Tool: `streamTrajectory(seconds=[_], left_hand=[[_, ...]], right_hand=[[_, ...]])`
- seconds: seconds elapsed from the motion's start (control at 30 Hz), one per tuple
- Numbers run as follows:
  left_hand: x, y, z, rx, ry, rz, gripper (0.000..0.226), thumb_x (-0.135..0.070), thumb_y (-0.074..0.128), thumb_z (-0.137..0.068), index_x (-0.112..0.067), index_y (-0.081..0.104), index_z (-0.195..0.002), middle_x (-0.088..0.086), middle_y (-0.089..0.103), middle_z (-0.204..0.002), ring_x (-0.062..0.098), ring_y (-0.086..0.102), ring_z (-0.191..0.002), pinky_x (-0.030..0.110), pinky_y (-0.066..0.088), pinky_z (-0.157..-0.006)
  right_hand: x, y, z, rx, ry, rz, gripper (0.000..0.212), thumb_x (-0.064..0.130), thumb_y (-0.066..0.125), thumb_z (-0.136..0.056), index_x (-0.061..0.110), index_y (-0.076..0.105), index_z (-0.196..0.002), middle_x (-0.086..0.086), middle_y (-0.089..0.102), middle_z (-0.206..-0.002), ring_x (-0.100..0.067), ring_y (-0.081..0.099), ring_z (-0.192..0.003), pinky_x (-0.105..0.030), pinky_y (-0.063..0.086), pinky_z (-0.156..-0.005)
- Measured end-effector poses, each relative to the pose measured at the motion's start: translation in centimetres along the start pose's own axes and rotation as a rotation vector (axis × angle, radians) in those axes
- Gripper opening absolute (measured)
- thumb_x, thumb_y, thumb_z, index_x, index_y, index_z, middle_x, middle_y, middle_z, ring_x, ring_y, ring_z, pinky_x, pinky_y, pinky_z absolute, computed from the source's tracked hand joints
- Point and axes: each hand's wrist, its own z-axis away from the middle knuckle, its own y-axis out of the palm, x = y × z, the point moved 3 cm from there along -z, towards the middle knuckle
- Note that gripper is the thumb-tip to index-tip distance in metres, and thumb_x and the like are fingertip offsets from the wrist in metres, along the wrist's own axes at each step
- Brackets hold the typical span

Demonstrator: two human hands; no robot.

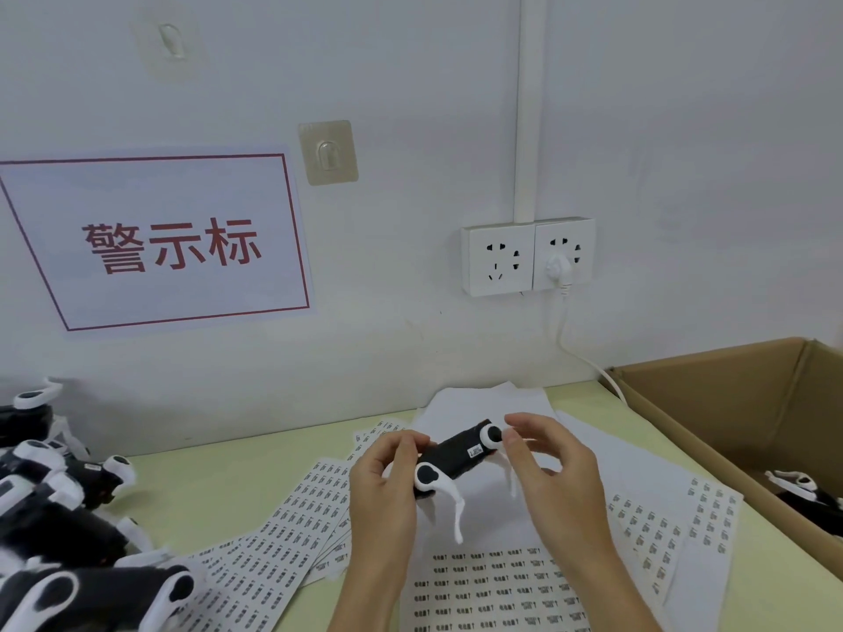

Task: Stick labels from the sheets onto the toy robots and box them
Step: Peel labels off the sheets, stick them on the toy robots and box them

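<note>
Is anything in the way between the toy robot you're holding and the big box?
Nothing visible. The toy robot is held over the label sheets, and only flat paper lies between it and the open box on the right.

Both forearms come up from the six o'clock edge and lean a little toward each other. The left hand shows its back, with the fingers curled over at the top and the thumb on the inner side, in a grip. The right hand is at three o'clock from it, a little higher, with its fingers bent and pointing toward nine o'clock, the fingertips close together.
</note>
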Motion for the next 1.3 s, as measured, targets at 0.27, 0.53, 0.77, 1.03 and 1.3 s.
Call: streamTrajectory(seconds=[0.27, 0.53, 0.77, 1.03, 1.3], left_hand=[[-0.2, -0.2, -0.1, -0.060, 0.026, 0.021, 0.031, -0.013, 0.051, -0.101, -0.018, 0.073, -0.079, 0.004, 0.071, -0.083, 0.017, 0.064, -0.074, 0.033, 0.050, -0.071], [-1.0, 0.2, 0.0, 0.184, -0.055, 0.082, 0.034, -0.005, 0.051, -0.098, -0.012, 0.075, -0.075, 0.011, 0.069, -0.083, 0.023, 0.062, -0.077, 0.037, 0.049, -0.072], [-3.9, -0.2, -0.1, 0.321, 0.158, -0.292, 0.020, -0.010, 0.074, -0.088, -0.028, 0.078, -0.080, -0.007, 0.077, -0.083, 0.008, 0.073, -0.083, 0.021, 0.053, -0.063], [-3.1, 0.9, 0.1, 0.324, 0.280, -0.455, 0.015, -0.007, 0.078, -0.082, -0.021, 0.078, -0.087, -0.016, 0.072, -0.087, 0.009, 0.071, -0.084, 0.027, 0.057, -0.075], [-2.9, 1.2, 0.3, 0.327, 0.344, -0.440, 0.019, -0.004, 0.076, -0.082, -0.022, 0.079, -0.086, -0.012, 0.073, -0.086, 0.016, 0.070, -0.086, 0.038, 0.057, -0.081]], right_hand=[[-1.2, 1.3, 0.5, 0.070, 0.101, -0.042, 0.041, 0.029, 0.074, -0.087, 0.048, 0.055, -0.119, 0.022, 0.055, -0.119, 0.006, 0.053, -0.109, -0.020, 0.044, -0.082], [-1.0, 1.3, 0.2, 0.244, 0.182, -0.365, 0.030, 0.009, 0.069, -0.090, 0.029, 0.072, -0.113, -0.005, 0.074, -0.111, -0.026, 0.072, -0.103, -0.034, 0.054, -0.079], [-0.9, 1.6, 0.2, 0.187, 0.137, -0.321, 0.034, 0.009, 0.071, -0.090, 0.029, 0.071, -0.117, 0.003, 0.072, -0.116, -0.019, 0.076, -0.090, -0.026, 0.059, -0.066], [-1.6, 1.7, 0.3, 0.179, 0.167, -0.306, 0.031, 0.012, 0.072, -0.089, 0.028, 0.072, -0.116, -0.005, 0.073, -0.114, -0.020, 0.076, -0.087, -0.025, 0.060, -0.066], [-2.1, 1.6, 0.2, 0.149, 0.156, -0.311, 0.030, 0.012, 0.073, -0.088, 0.027, 0.073, -0.114, -0.003, 0.071, -0.117, -0.017, 0.074, -0.093, -0.029, 0.061, -0.071]])
